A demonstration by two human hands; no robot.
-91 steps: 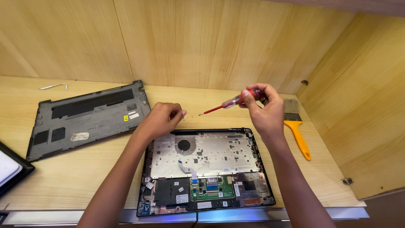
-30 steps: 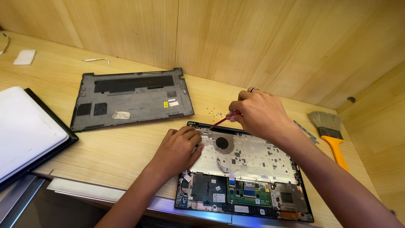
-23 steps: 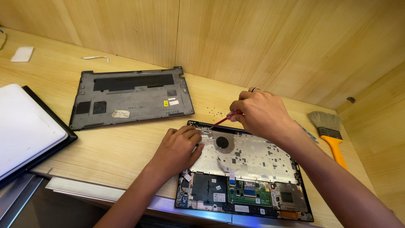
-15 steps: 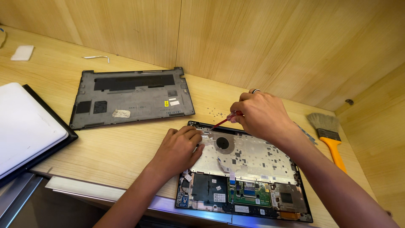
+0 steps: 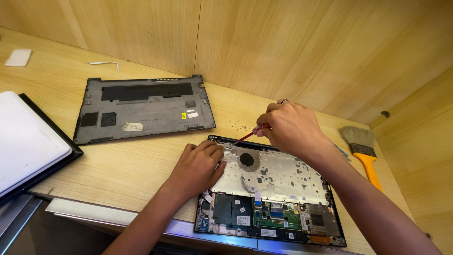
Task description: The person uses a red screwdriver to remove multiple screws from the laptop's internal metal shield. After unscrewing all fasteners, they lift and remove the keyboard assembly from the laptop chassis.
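Observation:
An opened laptop base (image 5: 278, 189) lies at the front edge of the wooden desk, its circuit boards and round fan exposed. My right hand (image 5: 292, 127) grips a red screwdriver (image 5: 250, 134), whose tip points down at the laptop's back left corner. My left hand (image 5: 198, 167) rests on the laptop's left edge, fingers curled near that same corner; whether it pinches anything is hidden.
The removed grey bottom cover (image 5: 141, 106) lies to the left. Tiny loose screws (image 5: 238, 125) dot the desk behind the laptop. An orange-handled brush (image 5: 363, 151) lies at right. A white laptop on a black tray (image 5: 23, 141) sits far left; wooden walls enclose the back and right.
Three seconds ago both hands were lifted behind the laptop; since then they have come down onto its back left corner. Over the last second they barely move.

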